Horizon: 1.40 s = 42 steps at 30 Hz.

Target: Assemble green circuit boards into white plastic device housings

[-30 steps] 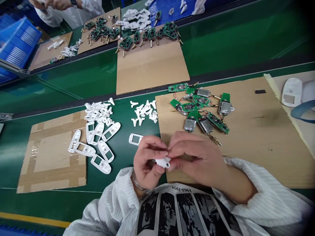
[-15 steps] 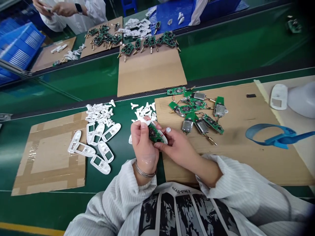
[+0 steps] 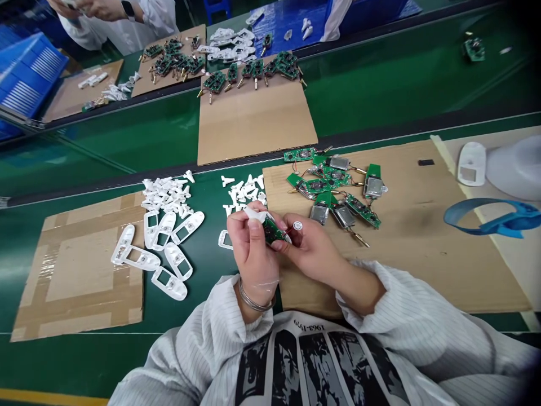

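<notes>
Left hand (image 3: 253,248) closed around a green circuit board (image 3: 271,230), white tapered piece (image 3: 256,215) at the board's far end. Right hand (image 3: 310,243) pinches the near end; small white disc (image 3: 297,225) on red wire sits by its fingers. Board's up off the worktop (image 3: 171,318), in front of the torso. More boards (image 3: 362,210) on cardboard (image 3: 422,242) ahead-right; white frames (image 3: 178,260) left.
</notes>
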### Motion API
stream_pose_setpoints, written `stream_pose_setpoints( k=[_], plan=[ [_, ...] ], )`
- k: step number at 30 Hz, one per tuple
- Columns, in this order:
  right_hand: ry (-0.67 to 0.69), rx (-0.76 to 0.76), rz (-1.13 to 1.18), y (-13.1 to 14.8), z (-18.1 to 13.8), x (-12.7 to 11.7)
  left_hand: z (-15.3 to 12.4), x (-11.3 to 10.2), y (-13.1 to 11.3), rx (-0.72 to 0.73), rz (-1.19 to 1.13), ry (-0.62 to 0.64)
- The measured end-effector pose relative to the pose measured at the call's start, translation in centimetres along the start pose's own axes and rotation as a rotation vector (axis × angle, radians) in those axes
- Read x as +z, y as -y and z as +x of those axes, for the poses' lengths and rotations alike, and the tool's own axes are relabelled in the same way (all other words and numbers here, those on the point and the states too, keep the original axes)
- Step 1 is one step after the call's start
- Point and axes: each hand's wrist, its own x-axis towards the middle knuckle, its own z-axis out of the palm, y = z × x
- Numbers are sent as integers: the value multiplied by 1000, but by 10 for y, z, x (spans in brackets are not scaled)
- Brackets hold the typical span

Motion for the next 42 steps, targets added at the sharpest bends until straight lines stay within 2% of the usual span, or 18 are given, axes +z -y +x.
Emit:
stream_pose_setpoints(
  k=[3, 7, 11, 15, 24, 27, 34, 42],
  plan=[
    [-9, 0, -16, 1, 2, -6, 3, -5, 2, -49, 47, 13],
    [-34, 7, -53, 5, 4, -11, 13, -21, 4, 13, 234, 87],
    [15, 26, -60, 8, 2, -13, 18, -32, 7, 12, 285, 81],
    [54, 17, 19, 7, 1, -15, 18, -32, 8, 15, 275, 111],
    [-13, -28, -33, 4, 1, -18, 19, -30, 5, 92, 299, 176],
    [11, -9, 1, 5, 1, -19, 20, -31, 6, 101, 288, 158],
    [47, 34, 184, 8, 3, -19, 22, -36, 9, 21, 152, 71],
    [12, 66, 245, -2, 6, -15, 19, -33, 7, 106, 276, 105]
  ],
)
